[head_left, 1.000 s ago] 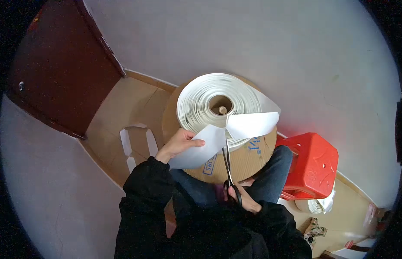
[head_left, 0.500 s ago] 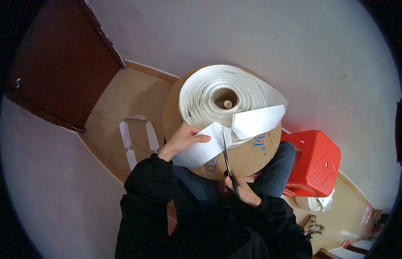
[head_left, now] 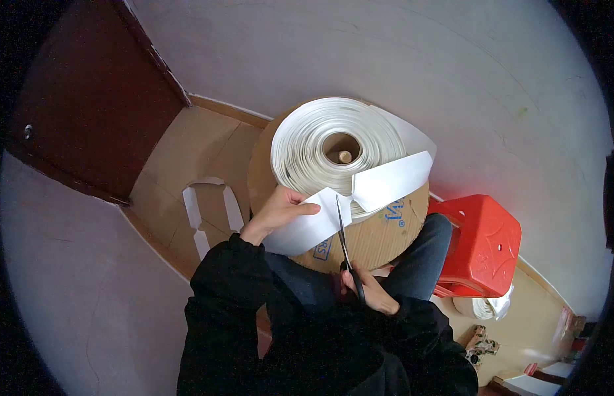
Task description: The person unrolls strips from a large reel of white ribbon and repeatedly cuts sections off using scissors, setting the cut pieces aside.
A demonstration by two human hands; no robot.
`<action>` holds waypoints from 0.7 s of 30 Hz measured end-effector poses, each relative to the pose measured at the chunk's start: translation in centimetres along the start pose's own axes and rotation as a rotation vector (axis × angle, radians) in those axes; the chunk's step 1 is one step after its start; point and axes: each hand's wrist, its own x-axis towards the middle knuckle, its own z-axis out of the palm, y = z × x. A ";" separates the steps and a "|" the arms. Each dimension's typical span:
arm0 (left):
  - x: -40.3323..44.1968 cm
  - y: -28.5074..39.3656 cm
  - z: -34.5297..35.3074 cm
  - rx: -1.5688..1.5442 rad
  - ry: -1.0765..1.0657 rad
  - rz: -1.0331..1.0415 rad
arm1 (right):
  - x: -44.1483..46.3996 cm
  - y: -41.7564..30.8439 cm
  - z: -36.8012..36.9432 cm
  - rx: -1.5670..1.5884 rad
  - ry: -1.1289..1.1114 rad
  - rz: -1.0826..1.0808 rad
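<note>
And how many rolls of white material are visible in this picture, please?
2. The large roll lies on the round cardboard; a smaller roll, partly hidden, is on the floor by the red stool. Others may be hidden behind it.

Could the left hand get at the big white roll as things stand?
Probably yes: the left hand appears close beside the big white roll, with nothing visible blocking that side. It pinches the white strip, though, so may need to let go.
</note>
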 end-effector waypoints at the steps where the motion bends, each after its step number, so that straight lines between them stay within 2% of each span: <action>1: 0.0 -0.2 0.0 -0.002 -0.008 0.014 | 0.1 0.3 -0.1 -0.016 0.004 -0.013; 9: 0.1 -0.8 0.1 -0.046 0.008 0.073 | 0.6 1.7 0.3 -0.010 0.032 -0.054; 21: -0.2 0.3 0.1 -0.024 0.017 -0.023 | 0.0 0.8 0.4 0.112 0.045 0.044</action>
